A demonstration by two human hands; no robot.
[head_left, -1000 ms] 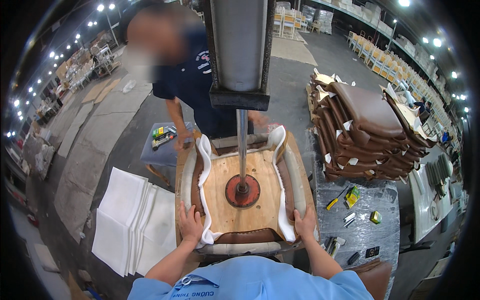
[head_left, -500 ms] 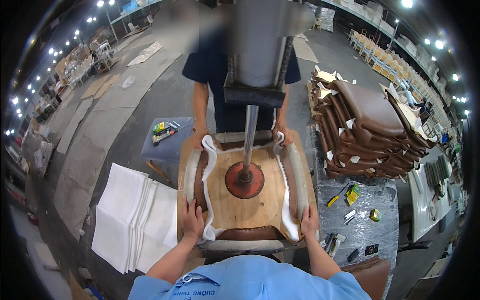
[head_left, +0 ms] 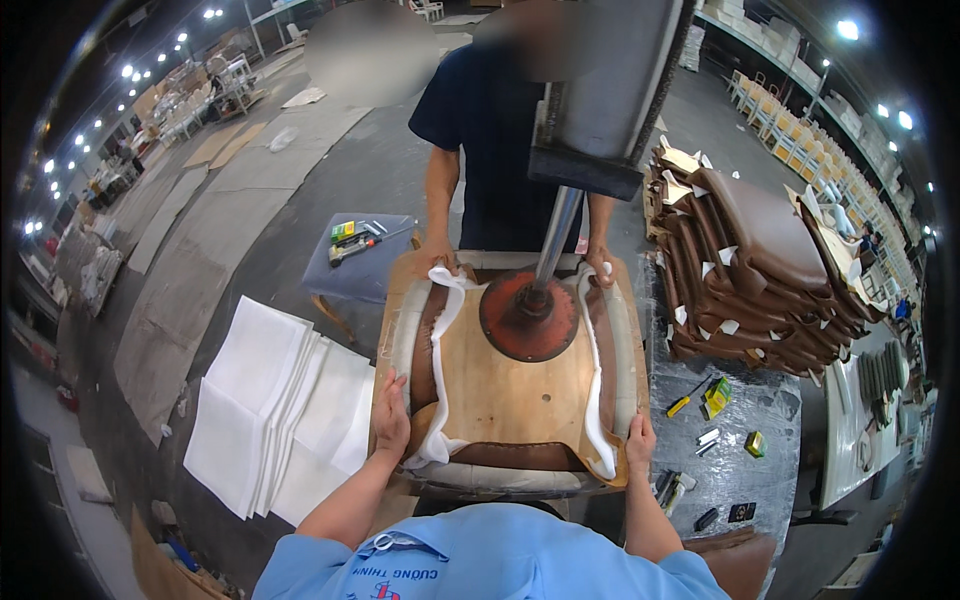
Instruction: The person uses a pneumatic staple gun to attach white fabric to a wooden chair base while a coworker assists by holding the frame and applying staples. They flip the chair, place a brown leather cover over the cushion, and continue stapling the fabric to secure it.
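A wooden seat panel (head_left: 490, 395) lies inside a grey padded rim (head_left: 403, 345), with brown leather (head_left: 525, 456) and white wadding (head_left: 441, 400) folded up around its edges. All of it rests on a larger wooden board (head_left: 640, 365). My left hand (head_left: 391, 415) holds the board's left edge near me, fingers along the side. At the right edge, my right hand (head_left: 640, 445) grips the corner nearest me, its fingers partly hidden. Over the panel's far half hangs the red disc (head_left: 530, 318) of a press, on a steel rod (head_left: 558, 235). A person opposite touches both far corners.
White sheets (head_left: 255, 400) are piled on the left. A blue stool (head_left: 350, 270) carries tools. On the right, a plastic-wrapped table (head_left: 740, 420) bears a tall stack of brown leather covers (head_left: 750, 240), a yellow screwdriver (head_left: 688, 398), small boxes and a stapler-like tool (head_left: 677, 490).
The press disc has risen off the panel, and its rod shows shorter. My hands have shifted outward to the board's edges. The view has also turned a little.
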